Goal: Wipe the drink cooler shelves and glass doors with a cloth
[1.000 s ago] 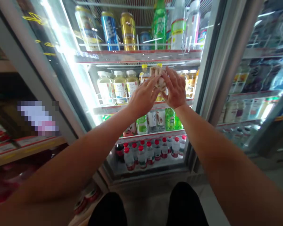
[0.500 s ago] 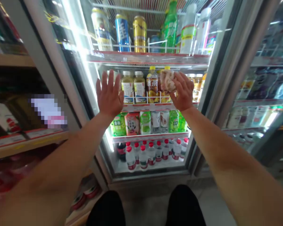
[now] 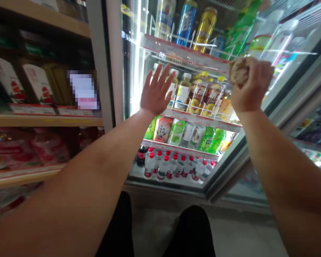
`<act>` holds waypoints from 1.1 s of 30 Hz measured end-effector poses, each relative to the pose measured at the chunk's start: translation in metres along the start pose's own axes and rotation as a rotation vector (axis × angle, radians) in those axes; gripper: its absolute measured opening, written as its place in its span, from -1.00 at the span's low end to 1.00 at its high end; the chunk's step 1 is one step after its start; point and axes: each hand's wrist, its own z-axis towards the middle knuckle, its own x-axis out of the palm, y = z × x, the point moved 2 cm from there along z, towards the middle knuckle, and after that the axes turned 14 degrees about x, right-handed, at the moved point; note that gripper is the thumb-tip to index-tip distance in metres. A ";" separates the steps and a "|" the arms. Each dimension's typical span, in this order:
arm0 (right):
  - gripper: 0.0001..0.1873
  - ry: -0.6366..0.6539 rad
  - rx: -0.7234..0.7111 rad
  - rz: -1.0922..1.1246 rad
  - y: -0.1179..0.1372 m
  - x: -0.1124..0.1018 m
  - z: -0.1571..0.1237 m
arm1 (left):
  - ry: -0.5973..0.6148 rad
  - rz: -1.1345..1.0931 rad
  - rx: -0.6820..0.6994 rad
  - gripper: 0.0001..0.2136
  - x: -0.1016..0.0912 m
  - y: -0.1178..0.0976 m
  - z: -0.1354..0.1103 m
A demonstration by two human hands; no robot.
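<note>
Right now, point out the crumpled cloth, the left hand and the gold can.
crumpled cloth (image 3: 237, 70): head view, its exposed bunched part.
left hand (image 3: 155, 94): head view, back of the hand.
gold can (image 3: 204, 30): head view, mid-body.

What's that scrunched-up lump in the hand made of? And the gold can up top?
The lump in the right hand looks like soft cloth or paper: beige, matt, full of wrinkles; which one is unclear. The gold can looks like metal: smooth, shiny, with bright glints.

Beige-and-white mottled cloth (image 3: 238, 70); red-capped bottles (image 3: 173, 166) (white labels); gold can (image 3: 204, 28).
</note>
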 end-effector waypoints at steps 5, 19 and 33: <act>-0.39 0.087 -0.078 -0.017 0.018 0.016 -0.015 | 0.008 -0.021 -0.005 -0.42 -0.001 -0.001 0.000; -0.17 -0.237 0.093 0.063 -0.002 0.056 0.031 | 0.026 -0.037 -0.016 -0.42 -0.003 -0.003 0.002; -0.32 -0.131 0.161 0.130 0.055 0.055 -0.003 | 0.053 0.073 -0.015 -0.40 0.001 -0.001 0.001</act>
